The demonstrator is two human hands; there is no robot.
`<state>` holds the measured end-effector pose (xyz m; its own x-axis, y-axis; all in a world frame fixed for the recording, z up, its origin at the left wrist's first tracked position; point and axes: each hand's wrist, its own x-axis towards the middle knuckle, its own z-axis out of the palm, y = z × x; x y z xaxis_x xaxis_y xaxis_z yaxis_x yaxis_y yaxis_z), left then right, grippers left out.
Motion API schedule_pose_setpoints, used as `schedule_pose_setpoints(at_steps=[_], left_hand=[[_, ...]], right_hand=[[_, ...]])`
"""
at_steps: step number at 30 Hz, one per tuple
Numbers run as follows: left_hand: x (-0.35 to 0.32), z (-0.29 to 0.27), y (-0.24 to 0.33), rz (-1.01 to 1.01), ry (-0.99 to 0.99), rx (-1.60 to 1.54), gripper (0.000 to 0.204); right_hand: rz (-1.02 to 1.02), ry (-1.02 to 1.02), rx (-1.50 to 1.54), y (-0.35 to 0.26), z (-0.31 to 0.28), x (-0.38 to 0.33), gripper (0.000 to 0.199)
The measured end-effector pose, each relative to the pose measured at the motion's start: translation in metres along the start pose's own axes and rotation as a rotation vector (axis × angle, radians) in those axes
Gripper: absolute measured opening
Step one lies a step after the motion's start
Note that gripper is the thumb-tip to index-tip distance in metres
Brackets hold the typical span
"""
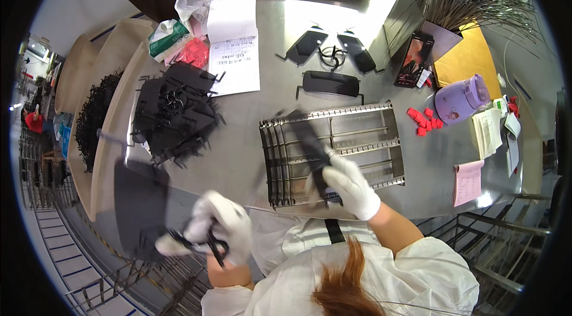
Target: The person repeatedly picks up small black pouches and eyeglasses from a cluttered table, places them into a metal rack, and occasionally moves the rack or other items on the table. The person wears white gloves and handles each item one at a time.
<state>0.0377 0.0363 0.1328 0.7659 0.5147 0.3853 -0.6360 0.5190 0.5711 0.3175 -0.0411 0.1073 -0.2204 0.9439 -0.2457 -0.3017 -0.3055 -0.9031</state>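
On the steel table (250, 155), head view: your right hand (348, 188), gloved white, has its fingers wrapped around a long black strip (307, 137) held over the wire rack (333, 152). Your left hand (217, 229) is clenched on small black clips (211, 243) at the table's near edge, beside a dark flat sheet (140, 206). Judged progress: early to middle. Three black pieces (330, 57) lie finished-looking beyond the rack; a large heap of black parts (173, 113) at left looks unprocessed. Motion blur hides finer detail.
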Motion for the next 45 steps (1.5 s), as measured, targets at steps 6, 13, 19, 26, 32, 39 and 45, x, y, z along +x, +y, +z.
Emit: schedule_pose_setpoints(at_steps=[6,13,19,26,32,39,45], left_hand=[[-0.015,-0.022,-0.02,0.243,0.292,-0.128,0.11],[-0.012,0.01,-0.032,0.005,0.644,0.258,0.113],[0.005,0.036,-0.011,-0.582,0.631,0.616,0.053],[-0.004,0.064,-0.01,-0.151,0.123,2.411,0.03],[-0.026,0.033,0.145,0.279,1.91,2.479,0.088],[-0.076,-0.019,0.107,0.321,1.478,2.175,0.049],[0.006,-0.032,-0.006,0.165,1.244,1.426,0.034]], right_hand=[[0.111,0.23,-0.272,0.034,-0.005,0.028,0.054],[0.177,0.17,-1.074,0.021,0.021,0.031,0.095],[-1.231,0.526,-1.605,-0.03,0.046,0.03,0.044],[-0.431,-0.515,-0.543,-0.046,0.018,0.001,0.073],[0.129,0.152,-0.216,0.001,-0.025,0.018,0.046],[0.157,0.224,-0.379,0.032,-0.014,0.042,0.066],[0.116,0.249,-1.134,0.009,0.011,0.041,0.104]])
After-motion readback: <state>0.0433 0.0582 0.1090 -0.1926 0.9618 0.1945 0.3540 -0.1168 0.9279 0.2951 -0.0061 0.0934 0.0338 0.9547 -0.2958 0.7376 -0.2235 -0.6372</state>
